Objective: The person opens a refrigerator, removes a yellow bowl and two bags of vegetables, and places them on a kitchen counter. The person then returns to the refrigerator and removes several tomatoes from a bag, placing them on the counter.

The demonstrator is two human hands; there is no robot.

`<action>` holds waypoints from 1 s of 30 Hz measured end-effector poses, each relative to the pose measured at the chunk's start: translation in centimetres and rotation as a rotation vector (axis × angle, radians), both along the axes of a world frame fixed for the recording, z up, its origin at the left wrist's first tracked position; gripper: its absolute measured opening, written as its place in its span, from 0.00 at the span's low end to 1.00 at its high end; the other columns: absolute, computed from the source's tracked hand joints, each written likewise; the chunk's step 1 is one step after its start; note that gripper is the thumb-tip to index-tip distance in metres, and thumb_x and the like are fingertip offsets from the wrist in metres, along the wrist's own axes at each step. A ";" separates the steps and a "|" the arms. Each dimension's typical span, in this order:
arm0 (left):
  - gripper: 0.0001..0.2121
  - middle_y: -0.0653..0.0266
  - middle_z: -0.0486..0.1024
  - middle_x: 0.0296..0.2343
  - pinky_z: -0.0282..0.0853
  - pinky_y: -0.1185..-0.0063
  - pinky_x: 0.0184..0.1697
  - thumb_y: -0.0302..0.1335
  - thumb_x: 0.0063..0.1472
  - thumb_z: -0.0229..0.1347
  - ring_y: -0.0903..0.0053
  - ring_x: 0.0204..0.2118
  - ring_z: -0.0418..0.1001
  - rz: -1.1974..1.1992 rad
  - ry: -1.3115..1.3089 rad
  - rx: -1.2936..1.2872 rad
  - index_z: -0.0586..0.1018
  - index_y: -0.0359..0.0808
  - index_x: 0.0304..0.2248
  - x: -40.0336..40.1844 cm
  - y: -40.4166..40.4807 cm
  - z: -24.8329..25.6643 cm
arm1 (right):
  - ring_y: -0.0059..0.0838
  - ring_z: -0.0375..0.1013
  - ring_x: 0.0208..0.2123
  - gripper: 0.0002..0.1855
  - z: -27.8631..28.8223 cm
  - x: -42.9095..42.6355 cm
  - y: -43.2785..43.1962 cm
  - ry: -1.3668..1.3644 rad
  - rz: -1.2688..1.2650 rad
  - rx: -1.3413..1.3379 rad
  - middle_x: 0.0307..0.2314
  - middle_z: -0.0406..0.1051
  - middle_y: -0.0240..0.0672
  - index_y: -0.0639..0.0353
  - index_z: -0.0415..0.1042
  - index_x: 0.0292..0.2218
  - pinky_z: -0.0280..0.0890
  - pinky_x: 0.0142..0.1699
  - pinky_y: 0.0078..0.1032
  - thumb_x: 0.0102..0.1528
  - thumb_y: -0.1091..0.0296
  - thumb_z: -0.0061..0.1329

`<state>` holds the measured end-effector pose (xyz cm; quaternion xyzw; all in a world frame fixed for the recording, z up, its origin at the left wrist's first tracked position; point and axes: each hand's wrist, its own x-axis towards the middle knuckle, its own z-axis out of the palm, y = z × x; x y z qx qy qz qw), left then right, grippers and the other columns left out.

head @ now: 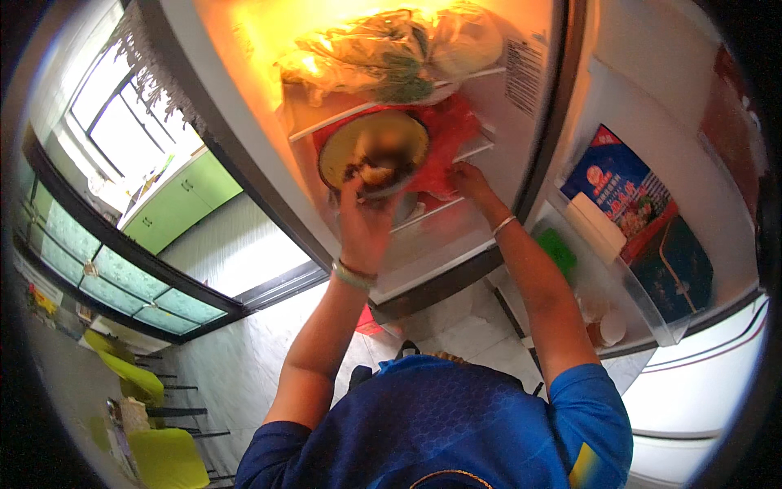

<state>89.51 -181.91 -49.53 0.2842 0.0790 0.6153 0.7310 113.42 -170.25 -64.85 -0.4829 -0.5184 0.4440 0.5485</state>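
My left hand (368, 214) grips the near edge of a round yellowish dish (336, 143) inside the lit refrigerator. Dark and pale food (382, 165) sits in the dish; part of it is blurred. A red plastic bag (443, 131) lies beside and behind the dish. At the bag's right side, my right hand (473, 183) has its fingers closed on the thin red plastic. What the bag contains is hidden. On the shelf above, clear plastic bags (366, 58) hold leafy greens, and another bag (467, 43) holds something pale and round.
Wire-like or glass shelf edges (437, 211) cross the refrigerator in front of my wrists. To the right, the open door carries a clear bin (641, 299) with packages (617, 183) and a green item (556, 252). Green chairs (168, 458) stand at lower left.
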 end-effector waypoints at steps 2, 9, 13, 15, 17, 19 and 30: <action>0.19 0.59 0.63 0.43 0.64 0.68 0.47 0.30 0.55 0.47 0.67 0.46 0.63 0.059 0.017 -0.054 0.61 0.36 0.46 2.0 3.3 0.6 | 0.18 0.65 0.29 0.09 -0.1 2.4 -0.9 -0.184 -0.092 0.377 0.28 0.68 0.30 0.61 0.68 0.37 0.62 0.34 0.17 0.53 0.72 0.41; 0.14 0.59 0.64 0.40 0.61 0.66 0.49 0.33 0.57 0.47 0.66 0.44 0.63 0.132 0.039 -0.028 0.66 0.35 0.40 0.4 14.6 0.7 | 0.20 0.67 0.28 0.10 7.9 0.9 -10.3 0.014 0.011 -0.077 0.28 0.69 0.30 0.60 0.66 0.39 0.63 0.32 0.18 0.53 0.73 0.40; 0.13 0.59 0.64 0.42 0.61 0.66 0.49 0.33 0.57 0.47 0.65 0.46 0.62 0.201 0.130 -0.129 0.67 0.37 0.40 1.4 18.8 0.8 | 0.20 0.68 0.27 0.10 5.1 3.1 -11.1 -0.164 0.052 -0.067 0.27 0.69 0.29 0.60 0.66 0.37 0.64 0.30 0.19 0.53 0.70 0.40; 0.13 0.58 0.63 0.43 0.61 0.66 0.49 0.33 0.57 0.48 0.65 0.47 0.61 0.222 0.210 -0.080 0.67 0.37 0.41 -0.3 20.4 0.4 | 0.21 0.69 0.26 0.09 3.7 3.0 -11.6 -0.142 0.093 -0.080 0.26 0.70 0.29 0.60 0.66 0.37 0.64 0.30 0.19 0.53 0.69 0.40; 0.14 0.58 0.62 0.43 0.62 0.66 0.48 0.34 0.57 0.47 0.65 0.47 0.60 0.322 0.404 0.042 0.67 0.37 0.42 -1.0 20.7 -0.1 | 0.21 0.69 0.27 0.10 2.8 2.9 -12.5 0.089 0.135 -0.085 0.27 0.70 0.30 0.59 0.67 0.37 0.64 0.30 0.18 0.53 0.69 0.39; 0.16 0.58 0.63 0.43 0.63 0.66 0.47 0.36 0.56 0.48 0.65 0.48 0.60 0.336 0.425 -0.027 0.67 0.37 0.42 0.2 20.3 0.4 | 0.21 0.69 0.27 0.09 2.3 3.6 -12.9 0.111 0.118 -0.151 0.28 0.69 0.30 0.59 0.67 0.37 0.64 0.30 0.18 0.53 0.70 0.39; 0.19 0.59 0.69 0.39 0.67 0.68 0.43 0.43 0.55 0.46 0.63 0.42 0.66 0.247 0.353 -0.135 0.69 0.39 0.41 -0.9 19.4 0.4 | 0.22 0.68 0.24 0.11 -2.0 1.6 -7.3 -0.059 0.147 -0.214 0.26 0.69 0.31 0.61 0.66 0.38 0.64 0.27 0.19 0.52 0.69 0.41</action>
